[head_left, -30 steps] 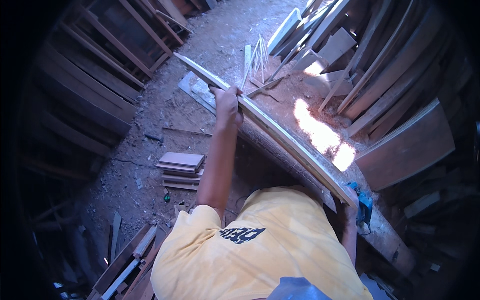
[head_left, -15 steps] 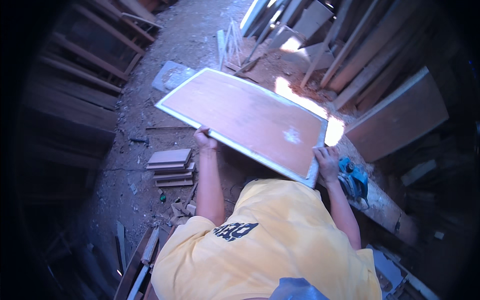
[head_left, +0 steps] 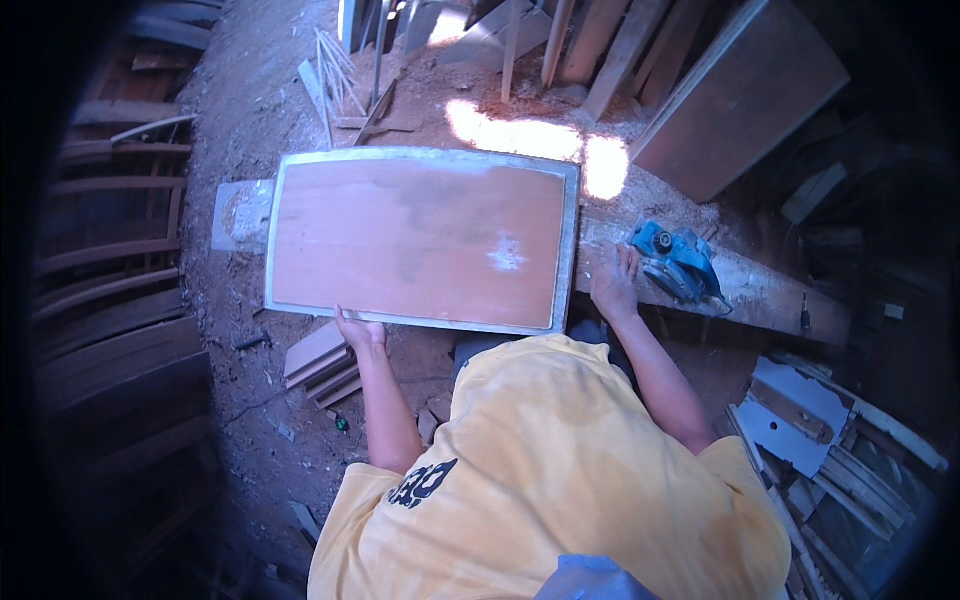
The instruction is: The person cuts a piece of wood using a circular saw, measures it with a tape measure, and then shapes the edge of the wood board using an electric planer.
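A large rectangular wooden panel [head_left: 400, 235] with a reddish-brown face and a pale border lies broadside in front of me. Its near edge rests in my left hand [head_left: 362, 330], thumb on top and the other fingers partly hidden beneath. Just off the panel's right end is my right hand [head_left: 614, 285], holding nothing, its fingers stretched out over the workbench [head_left: 765, 300]. Close to those fingers, a blue electric planer [head_left: 672, 258] sits on the bench with its cord trailing at the right.
Stacked short boards [head_left: 322, 365] lie on the ground below my left hand. A wide board [head_left: 740, 100] leans at the far right beside upright planks [head_left: 590, 45]. Wooden frames [head_left: 115, 240] line the left side. Offcuts [head_left: 800, 410] pile up at the lower right.
The panel has swung from a slant to nearly level across my view. My right hand has let go of its right end and moved beside the planer; my left hand keeps the near edge.
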{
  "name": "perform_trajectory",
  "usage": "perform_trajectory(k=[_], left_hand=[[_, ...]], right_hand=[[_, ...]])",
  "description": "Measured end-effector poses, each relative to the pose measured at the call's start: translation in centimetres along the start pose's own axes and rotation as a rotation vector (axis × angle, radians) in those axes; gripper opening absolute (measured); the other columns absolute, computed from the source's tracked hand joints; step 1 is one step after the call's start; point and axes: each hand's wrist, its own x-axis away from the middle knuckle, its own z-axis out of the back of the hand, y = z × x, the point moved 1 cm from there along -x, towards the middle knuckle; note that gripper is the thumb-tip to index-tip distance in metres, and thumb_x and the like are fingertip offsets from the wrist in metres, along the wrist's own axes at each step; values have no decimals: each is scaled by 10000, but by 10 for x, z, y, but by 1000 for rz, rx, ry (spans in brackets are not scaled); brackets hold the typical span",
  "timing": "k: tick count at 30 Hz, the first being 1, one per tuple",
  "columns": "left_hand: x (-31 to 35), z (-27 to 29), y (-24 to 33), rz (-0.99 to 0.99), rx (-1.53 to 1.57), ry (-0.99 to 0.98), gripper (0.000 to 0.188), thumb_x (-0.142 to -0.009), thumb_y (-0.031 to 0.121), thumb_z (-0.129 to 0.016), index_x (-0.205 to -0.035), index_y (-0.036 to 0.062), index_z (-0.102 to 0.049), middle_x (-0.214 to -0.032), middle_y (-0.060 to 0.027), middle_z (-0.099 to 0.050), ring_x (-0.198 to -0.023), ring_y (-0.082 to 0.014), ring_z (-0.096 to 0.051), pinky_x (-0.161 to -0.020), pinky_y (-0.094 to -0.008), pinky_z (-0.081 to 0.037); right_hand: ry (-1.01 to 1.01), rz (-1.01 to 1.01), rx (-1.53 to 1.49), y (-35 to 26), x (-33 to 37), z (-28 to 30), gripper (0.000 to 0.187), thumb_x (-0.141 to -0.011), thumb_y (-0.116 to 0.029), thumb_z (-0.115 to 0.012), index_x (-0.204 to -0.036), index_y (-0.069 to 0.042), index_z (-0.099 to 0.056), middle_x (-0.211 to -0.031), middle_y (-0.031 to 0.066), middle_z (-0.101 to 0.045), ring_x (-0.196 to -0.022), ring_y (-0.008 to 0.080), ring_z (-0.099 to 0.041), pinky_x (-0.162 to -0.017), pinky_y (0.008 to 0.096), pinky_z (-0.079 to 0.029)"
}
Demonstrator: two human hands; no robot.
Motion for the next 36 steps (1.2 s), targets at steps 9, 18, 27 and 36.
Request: perform_trajectory(k=[9,18,27,36], left_hand=[[-27,10,-21,-98,-518,216,705,-1114,556,-246,-1557,25,-382,-1582,-149,-441,-1444,-348,-427,-1198,-501,-373],[-36,28,-11,-37,-401,300,589,-1092,481,-464,-1465,26,-485,-1445,-149,-561,-1299,-329,-567,-1091,-522,-505],[22,18,-24,-113,-298,325,634,-966,446,-536,-1485,88,-475,-1556,-65,-437,-1466,-256,-350,-1229,-573,-176],[103,26,-132,95,-540,318,824,-949,448,-579,-1634,129,-251,-1692,-142,-264,-1562,-359,-204,-1236,-602,-119]], right_hand=[[229,-613,22,86,0,54,611,-852,-316,-766,-1413,-174,-571,-1389,136,-491,-1317,367,-421,-1122,585,-320],[43,-732,-227,188,23,26,443,-898,-494,-726,-1122,-113,-706,-1095,158,-720,-1042,386,-678,-920,516,-497],[-112,-489,-544,233,25,30,534,-876,-593,-703,-984,-72,-742,-915,214,-729,-886,411,-704,-781,490,-536],[-300,-348,-665,251,25,25,618,-873,-661,-665,-1032,-71,-758,-979,231,-737,-974,410,-704,-864,494,-535]])
